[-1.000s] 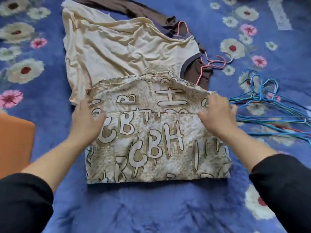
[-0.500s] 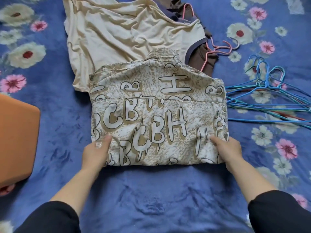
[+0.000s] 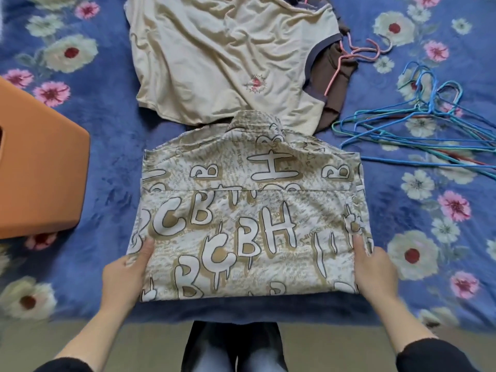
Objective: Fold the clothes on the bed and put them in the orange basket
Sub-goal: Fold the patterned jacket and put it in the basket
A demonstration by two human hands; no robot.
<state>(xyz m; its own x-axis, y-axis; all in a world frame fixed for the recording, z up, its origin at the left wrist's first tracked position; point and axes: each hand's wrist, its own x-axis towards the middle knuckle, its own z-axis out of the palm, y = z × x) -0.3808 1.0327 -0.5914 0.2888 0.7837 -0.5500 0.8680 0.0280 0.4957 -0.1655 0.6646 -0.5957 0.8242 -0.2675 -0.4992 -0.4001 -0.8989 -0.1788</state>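
A folded beige shirt printed with big letters [image 3: 252, 216] lies flat on the blue flowered bedspread [image 3: 107, 135], collar away from me. My left hand [image 3: 126, 275] grips its lower left corner, thumb on top of the cloth. My right hand [image 3: 375, 269] grips the lower right corner the same way. Beyond it a cream T-shirt [image 3: 214, 55] lies spread and wrinkled, with a brown garment [image 3: 335, 84] partly under its right side. The orange basket [image 3: 35, 170] stands at the left edge, only its side showing.
Several blue wire hangers [image 3: 418, 130] lie tangled on the right of the bed, and pink hangers [image 3: 357, 52] rest on the brown garment. The bed's near edge runs just below the shirt, with my legs and the floor under it.
My hands slid from the shirt's upper sides down to its lower corners and now grip them. The view has shifted back toward the bed's near edge.
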